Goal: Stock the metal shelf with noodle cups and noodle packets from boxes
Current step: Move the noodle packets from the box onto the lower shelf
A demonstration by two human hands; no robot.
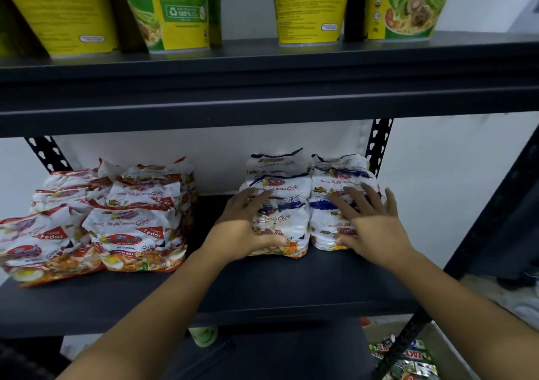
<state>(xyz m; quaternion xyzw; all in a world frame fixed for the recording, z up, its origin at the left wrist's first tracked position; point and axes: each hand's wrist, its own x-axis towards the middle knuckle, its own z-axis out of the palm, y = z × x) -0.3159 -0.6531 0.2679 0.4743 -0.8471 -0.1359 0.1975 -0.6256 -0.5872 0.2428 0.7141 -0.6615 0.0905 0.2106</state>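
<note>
left hand (243,228) palm down, fingers spread | right hand (372,225) palm down, fingers spread

- Your left hand (242,225) rests on the left blue stack (281,185), fingers spread, thumb along its front.
- Your right hand (372,225) lies flat on the right blue stack (338,172), fingers spread.
- The stacks touch, on the middle shelf (262,286).
- Red packets (134,222) are piled at its left, apart from the blue.
- Cups (175,9) stand on the upper shelf (262,67).
- A box (379,333) of green packets (408,359) sits below right.
</note>
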